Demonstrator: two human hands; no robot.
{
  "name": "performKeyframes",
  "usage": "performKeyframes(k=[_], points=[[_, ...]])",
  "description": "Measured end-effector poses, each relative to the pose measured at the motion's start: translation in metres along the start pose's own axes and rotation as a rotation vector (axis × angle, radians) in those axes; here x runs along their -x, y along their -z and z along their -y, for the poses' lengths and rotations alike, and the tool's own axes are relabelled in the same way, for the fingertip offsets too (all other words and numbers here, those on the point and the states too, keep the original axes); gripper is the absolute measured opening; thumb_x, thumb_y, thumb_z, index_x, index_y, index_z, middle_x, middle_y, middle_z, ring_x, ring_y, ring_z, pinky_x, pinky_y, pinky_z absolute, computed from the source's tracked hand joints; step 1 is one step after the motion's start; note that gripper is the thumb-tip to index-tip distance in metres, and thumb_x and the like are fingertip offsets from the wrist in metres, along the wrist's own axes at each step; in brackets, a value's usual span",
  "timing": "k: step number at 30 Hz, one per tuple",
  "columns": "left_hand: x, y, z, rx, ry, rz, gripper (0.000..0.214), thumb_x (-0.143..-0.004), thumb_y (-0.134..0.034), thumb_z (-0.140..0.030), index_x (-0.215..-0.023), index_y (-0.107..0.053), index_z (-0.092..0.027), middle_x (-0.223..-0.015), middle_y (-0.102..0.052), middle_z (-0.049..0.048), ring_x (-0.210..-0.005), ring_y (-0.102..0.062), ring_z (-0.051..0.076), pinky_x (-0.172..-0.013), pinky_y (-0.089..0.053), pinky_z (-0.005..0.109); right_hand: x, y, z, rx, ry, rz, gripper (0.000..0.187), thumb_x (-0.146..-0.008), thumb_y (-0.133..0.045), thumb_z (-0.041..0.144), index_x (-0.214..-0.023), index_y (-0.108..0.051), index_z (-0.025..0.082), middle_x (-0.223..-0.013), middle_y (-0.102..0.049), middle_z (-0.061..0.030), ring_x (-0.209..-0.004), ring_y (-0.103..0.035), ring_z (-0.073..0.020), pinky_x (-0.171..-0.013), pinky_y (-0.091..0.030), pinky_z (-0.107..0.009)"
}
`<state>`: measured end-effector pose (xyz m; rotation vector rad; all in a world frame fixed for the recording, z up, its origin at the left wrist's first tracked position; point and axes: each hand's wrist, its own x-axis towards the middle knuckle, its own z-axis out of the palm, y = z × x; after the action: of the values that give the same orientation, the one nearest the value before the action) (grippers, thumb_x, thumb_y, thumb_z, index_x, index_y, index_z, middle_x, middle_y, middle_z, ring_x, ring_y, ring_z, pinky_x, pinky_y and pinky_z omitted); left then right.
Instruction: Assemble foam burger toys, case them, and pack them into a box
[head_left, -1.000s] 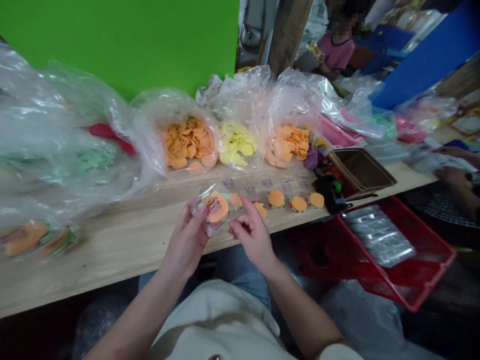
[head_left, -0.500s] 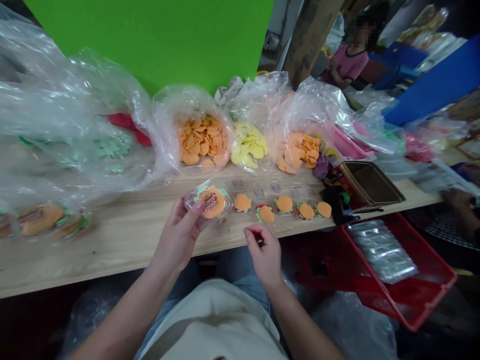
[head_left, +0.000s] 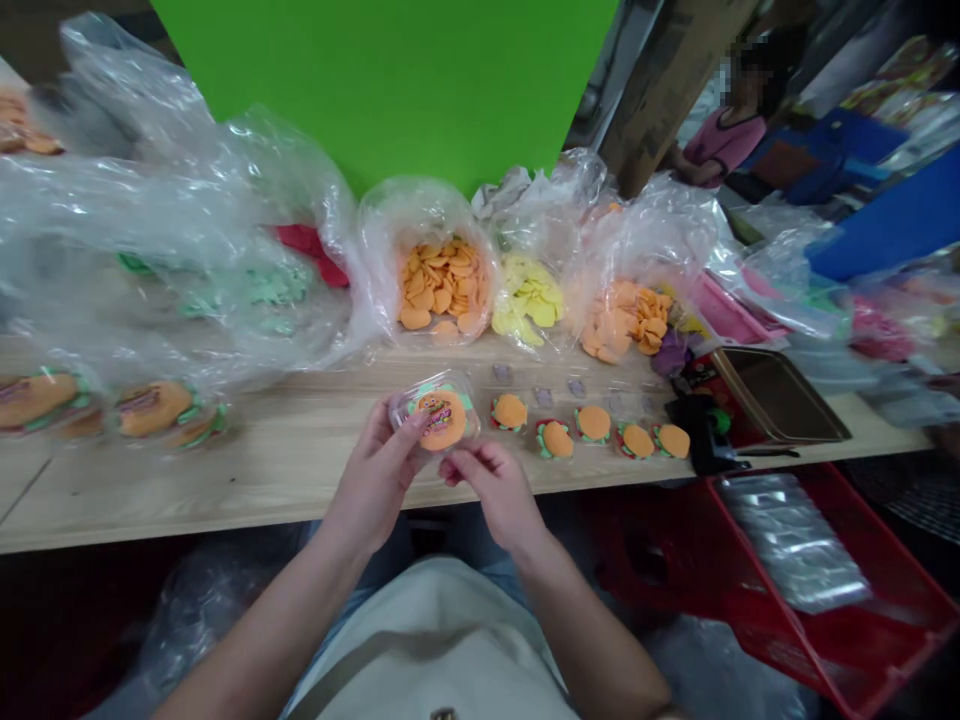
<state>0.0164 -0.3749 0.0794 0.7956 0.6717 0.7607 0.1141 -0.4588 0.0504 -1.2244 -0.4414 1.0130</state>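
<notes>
A wooden counter [head_left: 285,475] is lined with clear bags [head_left: 427,205] of orange pieces [head_left: 442,285]. Near its front edge, a clear toy-burger pack [head_left: 447,418] is gripped by the left hand [head_left: 381,475] and pinched at its lower corner by the right hand [head_left: 499,497]. Smaller toy burgers [head_left: 555,438] are laid alongside.
</notes>
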Motion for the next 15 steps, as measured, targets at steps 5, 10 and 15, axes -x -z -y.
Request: performKeyframes(k=[5,10,15], points=[[-0.005,0.017,-0.006,0.116,0.047,-0.048,0.019,-0.078,-0.062,-0.03,-0.093,-0.056,-0.021,-0.098,-0.063,0.0002,-0.085,-0.061,0.013,-0.072,-0.051,0.025,0.005,-0.005,-0.016,0.57,0.039,0.525,0.017,-0.08,-0.058,0.034,-0.086,-0.068,0.021,-0.079,-0.066,-0.0001,-0.075,-0.059,-0.0138,-0.072,-0.044,-0.025],[-0.003,0.056,-0.012,0.09,0.004,-0.236,0.028,-0.076,-0.063,-0.035,-0.098,-0.053,-0.022,-0.1,-0.063,0.0018,-0.081,-0.063,0.014,-0.069,-0.051,0.027,0.017,-0.002,-0.037,1.059,0.031,0.805,0.019,-0.082,-0.056,0.028,-0.092,-0.068,0.02,-0.089,-0.067,-0.0045,-0.084,-0.059,-0.016,-0.076,-0.041,-0.024],[0.019,0.121,-0.037,-0.079,-0.094,-0.501,0.032,-0.076,-0.062,-0.04,-0.099,-0.053,-0.019,-0.096,-0.062,0.0035,-0.081,-0.062,0.014,-0.07,-0.049,0.024,0.014,0.004,-0.044,1.152,-0.066,0.76,0.021,-0.084,-0.048,0.029,-0.093,-0.066,0.023,-0.092,-0.066,-0.0036,-0.087,-0.059,-0.0167,-0.077,-0.041,-0.024]])
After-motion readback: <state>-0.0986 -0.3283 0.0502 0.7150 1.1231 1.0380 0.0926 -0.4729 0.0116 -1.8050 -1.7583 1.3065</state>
